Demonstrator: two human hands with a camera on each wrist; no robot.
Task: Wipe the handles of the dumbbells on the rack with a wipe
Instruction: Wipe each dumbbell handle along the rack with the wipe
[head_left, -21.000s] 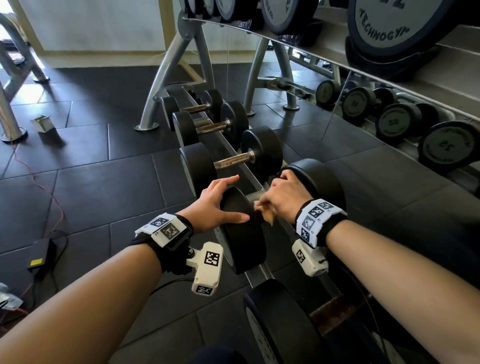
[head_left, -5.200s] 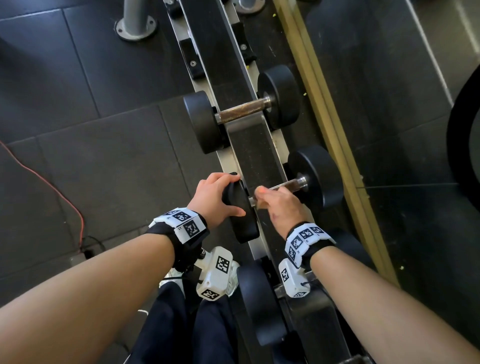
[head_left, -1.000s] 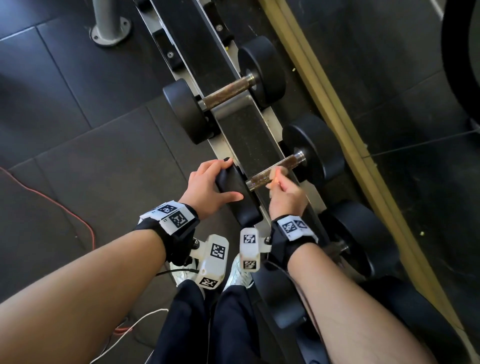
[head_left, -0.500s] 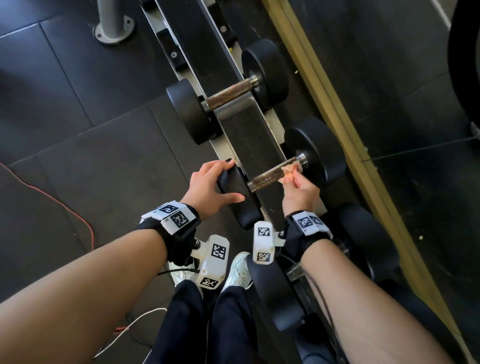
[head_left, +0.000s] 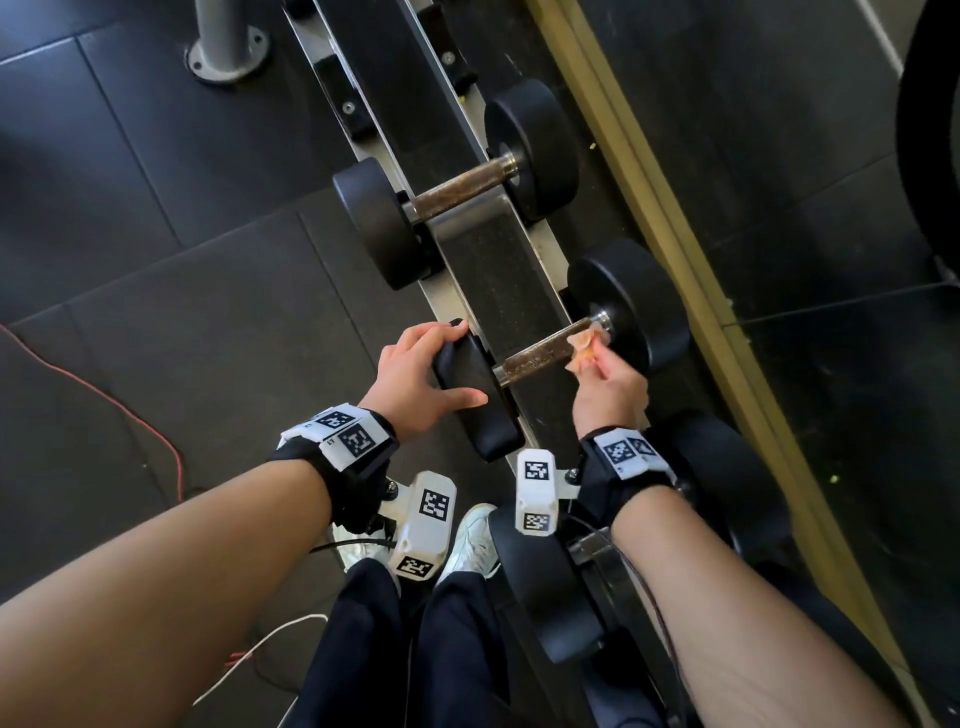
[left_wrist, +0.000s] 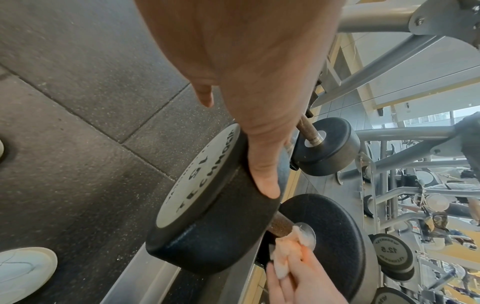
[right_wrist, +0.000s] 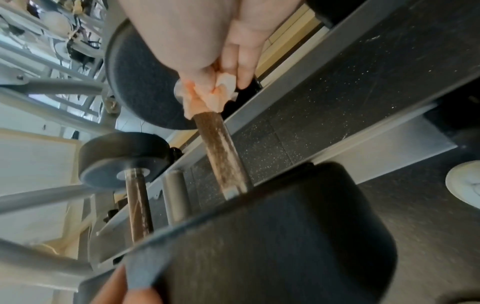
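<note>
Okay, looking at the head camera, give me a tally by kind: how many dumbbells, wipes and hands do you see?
dumbbells: 3 clearly seen (far dumbbell, middle dumbbell, near dumbbell partly under the right arm)
wipe: 1
hands: 2 (left hand, right hand)
Total: 6

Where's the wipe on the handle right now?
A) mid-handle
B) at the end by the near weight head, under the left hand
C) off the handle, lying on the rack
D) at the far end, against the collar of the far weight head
D: the right hand pinches the wipe against the far end of the dumbbell handle, by the collar, while the left hand holds the near weight head.
</note>
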